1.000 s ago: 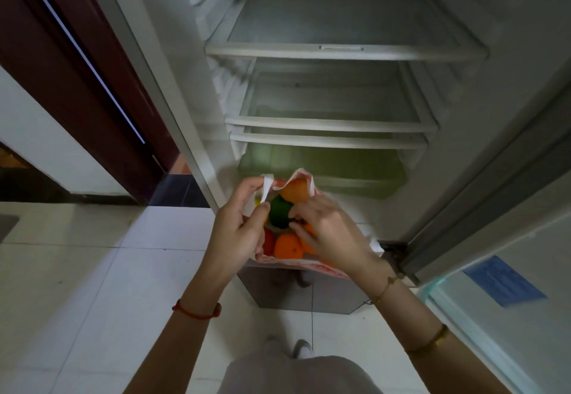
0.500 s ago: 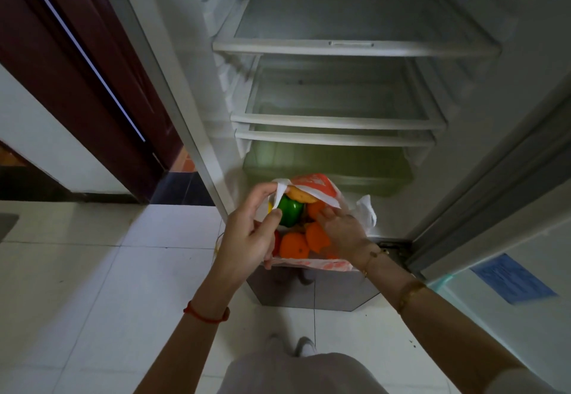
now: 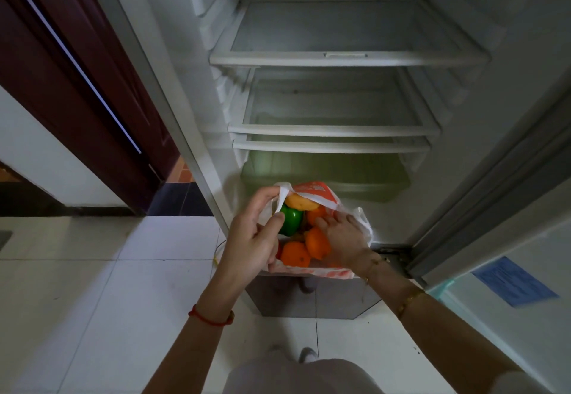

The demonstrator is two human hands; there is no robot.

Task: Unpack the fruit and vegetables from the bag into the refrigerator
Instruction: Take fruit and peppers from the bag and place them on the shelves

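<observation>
A white and orange plastic bag (image 3: 318,192) hangs open in front of the open refrigerator (image 3: 340,59). Inside it I see a green pepper (image 3: 290,221), a yellow-orange fruit (image 3: 301,202) on top and several oranges (image 3: 295,254). My left hand (image 3: 253,239) pinches the bag's left handle and holds the mouth open. My right hand (image 3: 344,240) is inside the bag, its fingers laid over an orange (image 3: 316,242); whether they grip it I cannot tell.
The refrigerator has bare glass shelves (image 3: 346,130) and a greenish crisper drawer (image 3: 324,174) at the bottom. Its door (image 3: 509,208) stands open at the right. A dark red door (image 3: 77,84) is at the left. White floor tiles (image 3: 92,301) lie below.
My right hand has gone from the bag's rim down into the bag among the oranges. The bag's mouth has spread wider. My left hand keeps its pinch on the handle.
</observation>
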